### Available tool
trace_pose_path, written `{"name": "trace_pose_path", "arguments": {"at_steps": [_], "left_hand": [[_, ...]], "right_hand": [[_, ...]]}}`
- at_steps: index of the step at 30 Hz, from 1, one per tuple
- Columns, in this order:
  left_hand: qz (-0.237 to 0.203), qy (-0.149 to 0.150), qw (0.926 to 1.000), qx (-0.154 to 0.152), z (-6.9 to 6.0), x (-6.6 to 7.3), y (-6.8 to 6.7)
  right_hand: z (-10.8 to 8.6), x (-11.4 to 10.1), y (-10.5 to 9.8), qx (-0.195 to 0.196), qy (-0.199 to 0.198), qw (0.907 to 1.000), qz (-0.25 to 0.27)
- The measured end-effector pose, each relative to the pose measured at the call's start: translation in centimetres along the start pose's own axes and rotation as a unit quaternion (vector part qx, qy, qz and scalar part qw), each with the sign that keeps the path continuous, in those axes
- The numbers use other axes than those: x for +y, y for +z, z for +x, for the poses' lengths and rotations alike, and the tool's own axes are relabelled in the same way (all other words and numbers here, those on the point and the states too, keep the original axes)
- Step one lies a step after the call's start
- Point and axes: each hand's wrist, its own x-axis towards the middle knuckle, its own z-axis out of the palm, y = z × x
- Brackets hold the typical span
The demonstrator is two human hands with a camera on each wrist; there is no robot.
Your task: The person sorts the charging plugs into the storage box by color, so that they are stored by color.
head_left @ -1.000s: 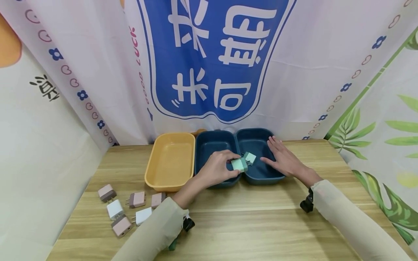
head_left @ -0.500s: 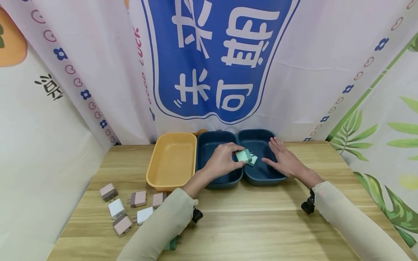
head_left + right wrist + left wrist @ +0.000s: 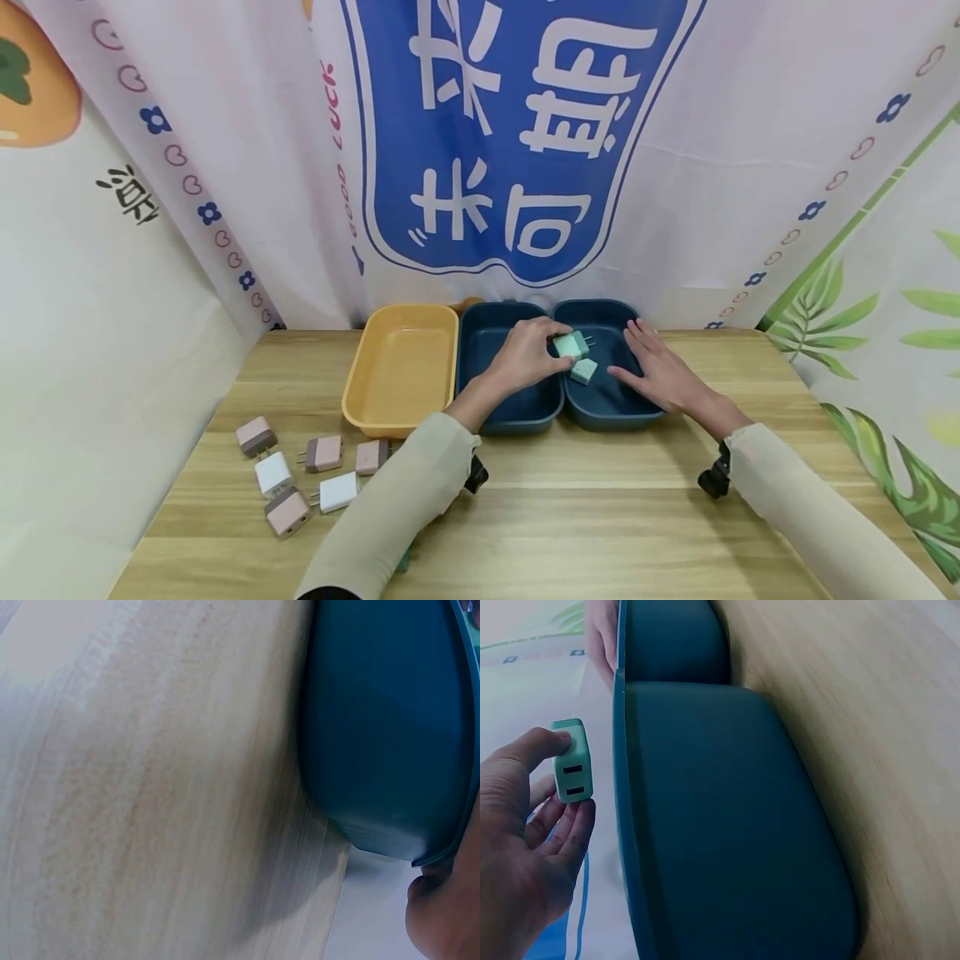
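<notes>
My left hand (image 3: 525, 358) pinches a mint green charger (image 3: 572, 345) between thumb and fingers, above the left part of the right blue bin (image 3: 611, 422). In the left wrist view the hand (image 3: 532, 832) holds the charger (image 3: 573, 766) with its two slots showing. Another mint green charger (image 3: 583, 371) lies in that bin, just below the held one. My right hand (image 3: 660, 371), fingers spread and nearly straight, rests at the bin's right side; in the right wrist view only part of the hand (image 3: 450, 907) shows beside the bin (image 3: 390, 727).
A second blue bin (image 3: 525, 427) and a yellow bin (image 3: 399, 367) stand to the left. Several pink chargers (image 3: 288, 512) and white chargers (image 3: 339, 492) lie on the table's left side. A darker green piece (image 3: 405, 560) is partly hidden under my left sleeve. A printed curtain (image 3: 675, 208) hangs behind.
My left hand has moved right and slightly away with its charger, from the divider between the blue bins to over the right one. The right hand keeps its place at the bin.
</notes>
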Motion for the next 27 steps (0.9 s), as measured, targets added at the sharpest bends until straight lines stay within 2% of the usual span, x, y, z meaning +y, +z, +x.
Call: {"name": "trace_pose_path", "arguments": {"at_steps": [10, 20, 27], "left_hand": [[-0.004, -0.021, 0.9997, 0.011, 1.3, -1.1, 1.1], [-0.025, -0.052, 0.9979, 0.03, 2.3, -1.5, 1.9], [-0.014, -0.06, 0.9975, 0.034, 2.9, -1.8, 2.6]], "right_hand": [[-0.1, 0.0, 0.1, 0.001, -0.001, 1.0, 0.006], [-0.1, 0.3, 0.1, 0.002, 0.0, 1.0, 0.006], [0.0, 0.1, 0.1, 0.002, -0.001, 1.0, 0.005]]}}
